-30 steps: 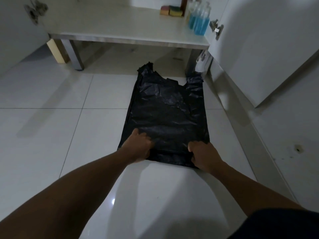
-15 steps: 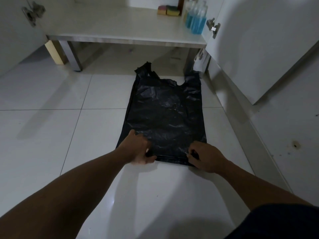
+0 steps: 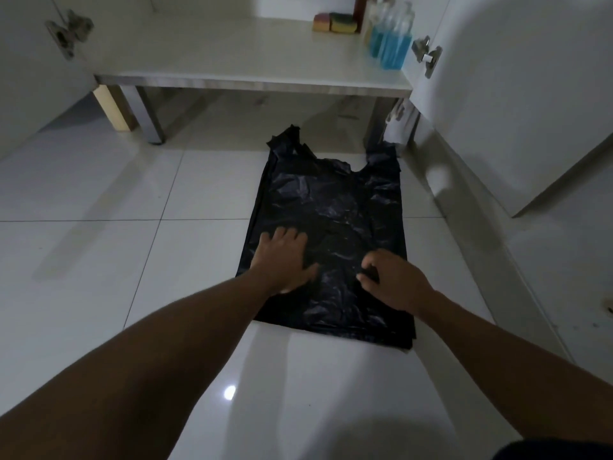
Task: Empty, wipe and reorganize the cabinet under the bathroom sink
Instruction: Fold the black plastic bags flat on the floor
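Nearest to me, both of my bare forearms reach out over the glossy white tile floor (image 3: pixel 99 200), where a small bright glint of light shows between them. My left hand (image 3: pixel 285 257) lies flat with its fingers spread, palm down on the left part of the black plastic bag (image 3: pixel 335 227), gripping nothing. My right hand (image 3: pixel 394 280) sits on the bag's right part with its fingers curled in loosely; I cannot tell whether they pinch any plastic. The bag lies spread flat on the floor, its closed bottom edge toward me and its two handle loops pointing away, the left loop crumpled and the right one reaching close to the cabinet's right front leg.

Beyond the bag stands the open cabinet, raised on short legs, and its pale bottom shelf (image 3: pixel 232 58) is mostly bare. At the shelf's back right sit two sponges (image 3: pixel 335 23) side by side, and just right of them a cluster of clear bottles with blue liquid (image 3: pixel 391 44). The right cabinet door (image 3: pixel 517 104) is swung open toward me with a metal hinge (image 3: pixel 426 54) on its inner face; another hinge (image 3: pixel 68 31) shows on the open left door
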Tool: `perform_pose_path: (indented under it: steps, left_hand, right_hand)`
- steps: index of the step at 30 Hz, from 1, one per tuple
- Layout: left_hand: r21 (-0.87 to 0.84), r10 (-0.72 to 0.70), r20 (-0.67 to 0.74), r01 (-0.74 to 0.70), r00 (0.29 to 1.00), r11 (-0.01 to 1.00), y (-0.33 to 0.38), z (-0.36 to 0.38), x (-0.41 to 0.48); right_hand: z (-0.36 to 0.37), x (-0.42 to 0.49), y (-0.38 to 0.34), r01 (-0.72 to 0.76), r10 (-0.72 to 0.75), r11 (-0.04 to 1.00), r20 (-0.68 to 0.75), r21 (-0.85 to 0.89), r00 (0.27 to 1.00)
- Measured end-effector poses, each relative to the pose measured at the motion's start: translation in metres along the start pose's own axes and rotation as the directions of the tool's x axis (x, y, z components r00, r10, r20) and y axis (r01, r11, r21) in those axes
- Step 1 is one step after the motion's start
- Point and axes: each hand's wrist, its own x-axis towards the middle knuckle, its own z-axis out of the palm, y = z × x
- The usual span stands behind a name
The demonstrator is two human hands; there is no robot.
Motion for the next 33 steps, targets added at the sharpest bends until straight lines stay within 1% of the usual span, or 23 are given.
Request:
perform_pose_path:
  steps: [4,7,10,14,16,18,20,22,26,29,31,33]
  left_hand:
    - [-0.054,-0.074,-0.006,0.073,0.997,0.996,-0.008,-0.013,0.051]
    - [-0.091,-0.13,0.015,0.131,0.991,0.987,-0.018,-0.009,0.088]
    - [-0.09,-0.165,0.022,0.166,0.986,0.982,-0.029,0.011,0.116]
    - [-0.088,-0.228,0.065,0.233,0.971,0.968,-0.041,0.05,0.133]
    - [-0.088,-0.263,0.049,0.267,0.963,0.96,-0.042,0.067,0.133]
    - [-0.09,-0.285,-0.001,0.283,0.959,0.955,-0.041,0.08,0.13]
    - [-0.098,-0.297,-0.03,0.293,0.954,0.951,-0.041,0.085,0.129]
    - [-0.105,-0.308,-0.042,0.302,0.95,0.947,-0.041,0.085,0.129]
    - [-0.125,-0.311,-0.046,0.303,0.949,0.945,-0.041,0.081,0.131]
    - [-0.143,-0.309,-0.036,0.301,0.95,0.943,-0.042,0.081,0.133]
    - [-0.143,-0.309,-0.028,0.302,0.951,0.943,-0.04,0.08,0.129]
    - [-0.147,-0.309,-0.024,0.302,0.951,0.942,-0.041,0.079,0.129]
  right_hand:
    - [-0.017,0.051,0.002,-0.033,0.033,0.999,0.015,0.009,0.999]
    - [-0.024,0.092,0.007,-0.006,0.005,1.0,0.053,0.025,0.999]
    - [-0.028,0.134,0.007,0.046,-0.047,0.998,0.039,0.046,0.998]
    - [-0.033,0.19,0.002,0.087,-0.091,0.994,0.069,0.061,0.993]
    - [-0.029,0.213,0.0,0.098,-0.1,0.994,0.053,0.048,0.994]
    - [-0.022,0.234,-0.002,0.062,-0.064,0.996,0.038,0.062,0.997]
    - [-0.016,0.252,-0.006,0.013,-0.016,0.991,0.024,0.13,1.0]
    - [-0.011,0.269,-0.015,0.0,0.003,0.98,-0.011,0.199,1.0]
    - [-0.005,0.314,-0.04,-0.003,0.022,0.982,-0.101,0.187,0.995]
    - [-0.01,0.357,-0.061,-0.063,0.095,0.976,-0.148,0.209,0.984]
    - [-0.014,0.379,-0.073,-0.134,0.158,0.971,-0.112,0.2,0.981]
    - [-0.012,0.406,-0.08,-0.223,0.228,0.954,-0.003,0.2,0.974]
